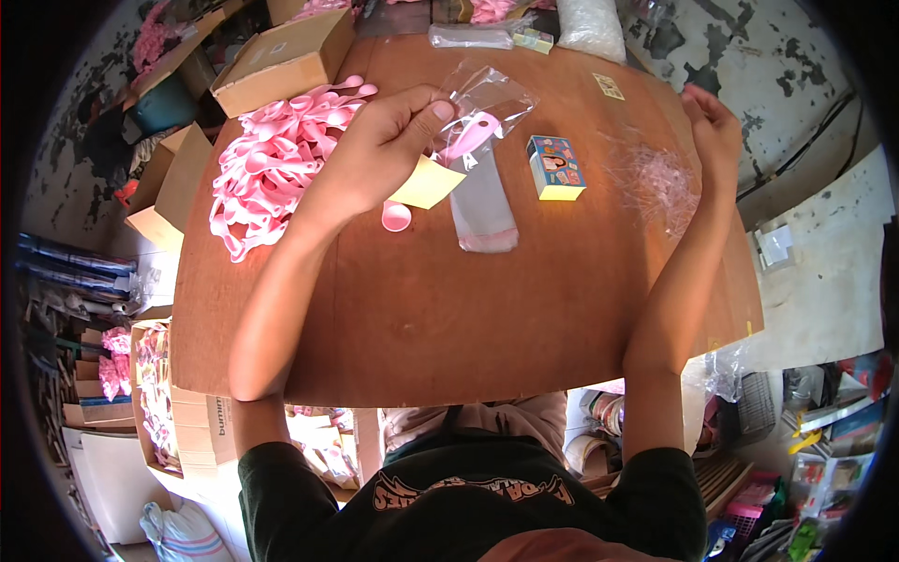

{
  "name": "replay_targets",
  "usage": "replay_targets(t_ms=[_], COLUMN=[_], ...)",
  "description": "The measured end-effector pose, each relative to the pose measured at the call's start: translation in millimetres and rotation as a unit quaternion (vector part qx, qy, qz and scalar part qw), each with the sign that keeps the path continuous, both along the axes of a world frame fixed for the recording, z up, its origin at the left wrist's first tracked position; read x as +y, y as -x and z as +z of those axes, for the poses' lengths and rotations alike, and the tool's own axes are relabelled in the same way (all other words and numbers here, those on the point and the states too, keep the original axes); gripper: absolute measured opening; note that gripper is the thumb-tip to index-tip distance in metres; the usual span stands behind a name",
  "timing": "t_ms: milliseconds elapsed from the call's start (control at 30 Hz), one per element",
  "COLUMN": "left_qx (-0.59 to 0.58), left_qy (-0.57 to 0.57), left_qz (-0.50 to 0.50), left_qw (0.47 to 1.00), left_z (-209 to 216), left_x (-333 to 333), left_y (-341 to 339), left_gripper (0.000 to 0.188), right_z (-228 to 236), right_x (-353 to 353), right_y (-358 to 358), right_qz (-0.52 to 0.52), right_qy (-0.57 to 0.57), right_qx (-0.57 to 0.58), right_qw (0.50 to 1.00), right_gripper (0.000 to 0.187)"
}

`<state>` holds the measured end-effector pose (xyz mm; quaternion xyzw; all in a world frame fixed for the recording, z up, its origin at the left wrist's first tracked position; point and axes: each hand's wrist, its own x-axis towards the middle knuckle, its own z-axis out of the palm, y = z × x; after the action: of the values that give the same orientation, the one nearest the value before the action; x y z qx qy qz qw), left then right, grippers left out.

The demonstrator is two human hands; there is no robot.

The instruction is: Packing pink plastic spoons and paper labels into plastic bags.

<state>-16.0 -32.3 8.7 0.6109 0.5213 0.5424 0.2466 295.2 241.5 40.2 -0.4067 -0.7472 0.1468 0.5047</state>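
My left hand [398, 140] is closed, thumb against fingers, on a clear plastic bag [501, 94]. A yellow card [427, 183] juts out below the same hand. A pink spoon handle [473, 137] with a hole at its end shows by the bag; whether it lies inside cannot be made out. Under the card's lower edge a pink spoon bowl [396, 217] is visible. Flat clear bags [484, 206] lie stacked on the table beneath. Over the right side, my right hand [714, 126] is raised with loosely bent fingers and nothing visible in them, near a heap of clear plastic strips [663, 183].
Pink spoons [281, 164] form a large pile on the left of the brown table [468, 328]. Behind them stands a cardboard box [281, 61]. A small colourful box [556, 169] sits right of the bags. At the far edge are more clear bags [471, 36] and a filled plastic sack [592, 28].
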Motion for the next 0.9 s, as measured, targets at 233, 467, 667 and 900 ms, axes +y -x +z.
replay_targets(t_ms=[233, 467, 667, 900], left_qx=[-0.084, -0.034, -0.002, 0.154], left_qy=[0.016, -0.04, -0.005, 0.026], left_qz=[-0.075, -0.04, -0.018, -0.103], left_qw=[0.994, 0.998, 1.0, 0.982], left_z=[-12.4, -3.6, -3.4, -13.7], left_x=[7.5, -1.0, -6.6, -1.9], left_y=[-12.8, -22.4, -11.8, -16.3], left_gripper=[0.033, 0.037, 0.054, 0.071], right_z=[21.6, 11.6, 1.0, 8.8], right_x=[-130.9, -164.7, -158.2, -164.1], right_y=[93.5, 121.9, 116.0, 110.0], right_qz=[0.369, 0.34, 0.385, 0.399], right_qy=[0.144, -0.141, -0.029, -0.013], right_qx=[-0.043, 0.061, -0.138, -0.12], right_qw=[0.917, 0.928, 0.912, 0.909], right_gripper=[0.022, 0.015, 0.01, 0.014])
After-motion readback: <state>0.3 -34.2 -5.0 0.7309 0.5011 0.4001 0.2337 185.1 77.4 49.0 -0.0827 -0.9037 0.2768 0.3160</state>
